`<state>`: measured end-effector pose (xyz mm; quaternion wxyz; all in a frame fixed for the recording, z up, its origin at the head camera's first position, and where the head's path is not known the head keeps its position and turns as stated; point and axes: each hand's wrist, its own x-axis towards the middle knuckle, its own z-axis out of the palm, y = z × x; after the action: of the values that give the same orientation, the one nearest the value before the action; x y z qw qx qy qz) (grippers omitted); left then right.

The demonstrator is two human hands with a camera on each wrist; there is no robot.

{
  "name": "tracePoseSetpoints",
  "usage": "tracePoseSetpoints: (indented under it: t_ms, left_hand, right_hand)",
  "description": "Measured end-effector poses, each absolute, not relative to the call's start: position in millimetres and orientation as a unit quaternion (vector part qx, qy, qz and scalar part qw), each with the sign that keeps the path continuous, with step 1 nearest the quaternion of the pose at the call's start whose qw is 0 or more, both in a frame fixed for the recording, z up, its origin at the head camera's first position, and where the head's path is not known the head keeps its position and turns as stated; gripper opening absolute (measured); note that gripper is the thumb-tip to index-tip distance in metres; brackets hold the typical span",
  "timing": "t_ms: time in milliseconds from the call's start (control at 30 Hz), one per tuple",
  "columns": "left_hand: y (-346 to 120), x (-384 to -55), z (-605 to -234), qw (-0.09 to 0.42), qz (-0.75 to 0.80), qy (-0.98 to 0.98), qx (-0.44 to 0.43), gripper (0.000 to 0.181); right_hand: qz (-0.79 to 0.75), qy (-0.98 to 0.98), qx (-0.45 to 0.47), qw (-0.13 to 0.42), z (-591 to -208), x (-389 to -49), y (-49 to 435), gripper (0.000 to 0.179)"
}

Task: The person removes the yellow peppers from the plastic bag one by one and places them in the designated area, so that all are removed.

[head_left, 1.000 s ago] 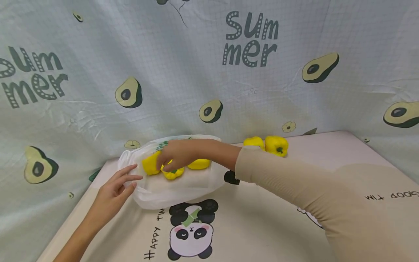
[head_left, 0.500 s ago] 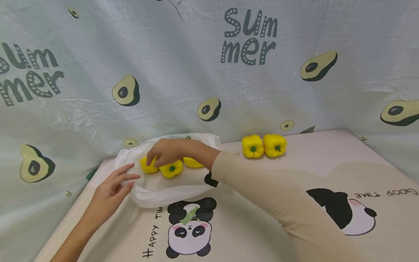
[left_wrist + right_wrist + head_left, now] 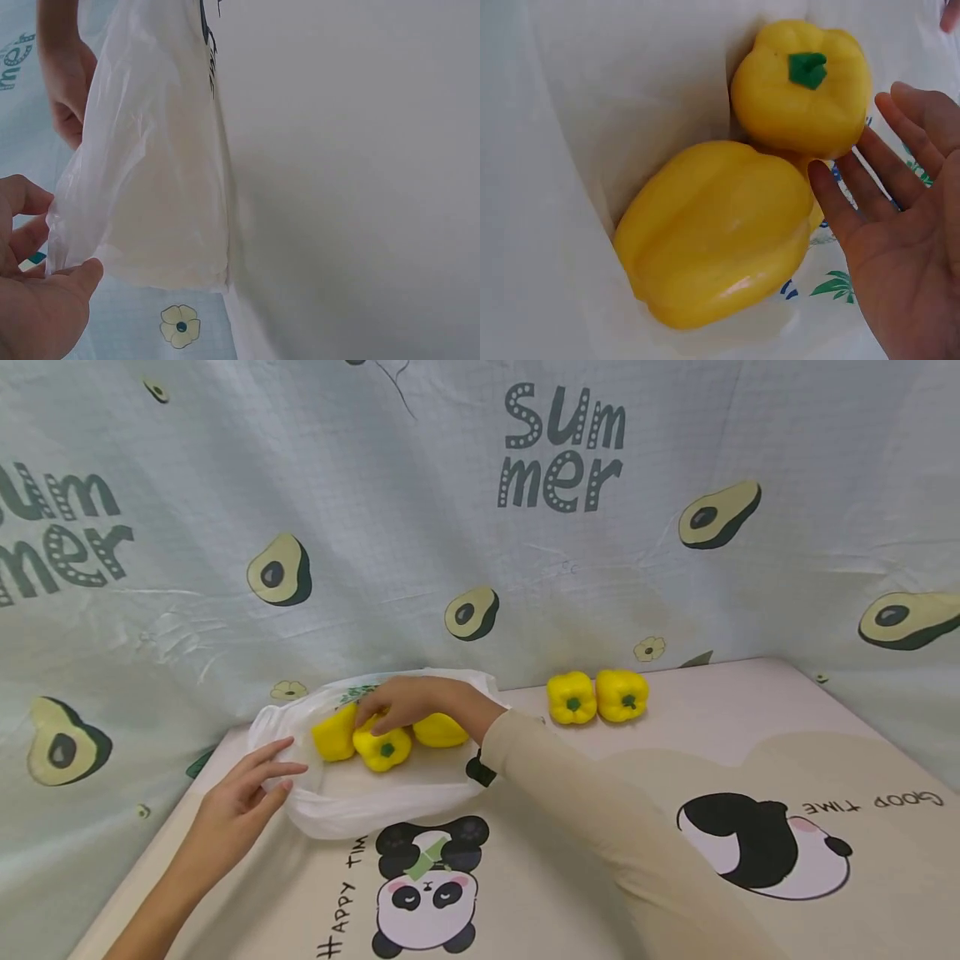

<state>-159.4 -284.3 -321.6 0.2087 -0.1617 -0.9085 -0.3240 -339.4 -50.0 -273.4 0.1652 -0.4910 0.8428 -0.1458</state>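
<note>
A white plastic bag point(image 3: 360, 814) lies with its mouth toward me and several yellow bell peppers inside. One pepper point(image 3: 332, 737) is at the left, another point(image 3: 386, 752) in the middle with its green stem facing me, and a third point(image 3: 441, 732) at the right. My right hand point(image 3: 408, 700) reaches into the bag over the middle pepper. In the right wrist view its extended fingers point(image 3: 877, 172) are right beside the stemmed pepper point(image 3: 802, 97), gripping nothing. My left hand point(image 3: 240, 797) holds the bag's left edge, the plastic point(image 3: 150, 172) between its thumb and fingers.
Two more yellow bell peppers, one point(image 3: 572, 698) beside the other point(image 3: 622, 696), stand on the table by the back curtain point(image 3: 525, 568), right of the bag. The table cover point(image 3: 570, 877) has printed pandas and lettering.
My right hand lifted and drew back a little, then shifted over the middle pepper. The sleeve moved off the two peppers at the back, uncovering them. The left hand stays at the bag's edge.
</note>
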Motion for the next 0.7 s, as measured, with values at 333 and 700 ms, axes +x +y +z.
tracePoseSetpoints:
  t_ms: [333,700]
  left_hand:
    - [-283,-160,-319,0.211,-0.320,-0.909,-0.166,0.021]
    - [-282,-161,-320,0.213,-0.317,-0.909,-0.167,0.019]
  right_hand:
    - [-0.121,0.848,-0.494,0.149,-282,-350,-46,0.050]
    - [-0.134,0.840,-0.493,0.184,-283,-347,-47,0.048]
